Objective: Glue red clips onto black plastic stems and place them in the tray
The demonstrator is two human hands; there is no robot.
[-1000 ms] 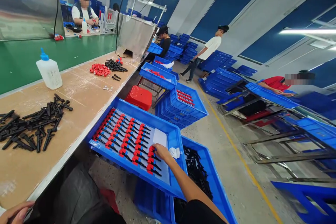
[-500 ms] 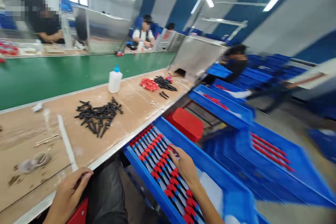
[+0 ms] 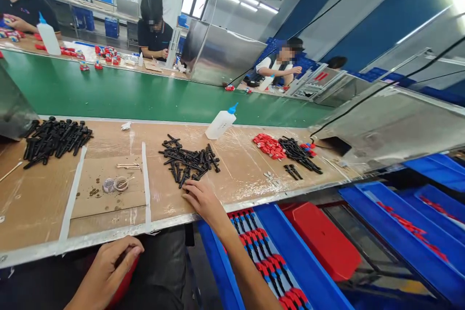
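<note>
My right hand point(image 3: 207, 203) reaches over the front of the bench to a pile of black stepped plastic pins point(image 3: 191, 160). Its fingertips are closed around the end of one pin at the pile's near edge, mostly covered by the fingers. Below the bench edge, above my lap, my left hand point(image 3: 112, 266) is curled with the thumb against the fingers; the inside of its grip is hidden. Under my right forearm a blue tray point(image 3: 301, 252) holds rows of black pins with red and blue parts on them.
A white bottle with a blue nozzle point(image 3: 220, 124) stands behind the pile. Left are a stained cardboard sheet point(image 3: 90, 203) and more black pins point(image 3: 58, 138); right, red parts point(image 3: 269, 146). A red stool point(image 3: 323, 242) is beside the tray. Co-workers sit beyond the green belt point(image 3: 145, 99).
My right hand has left the tray and moved up and left to the black pile. The view has swung left. My left hand keeps its curled pose.
</note>
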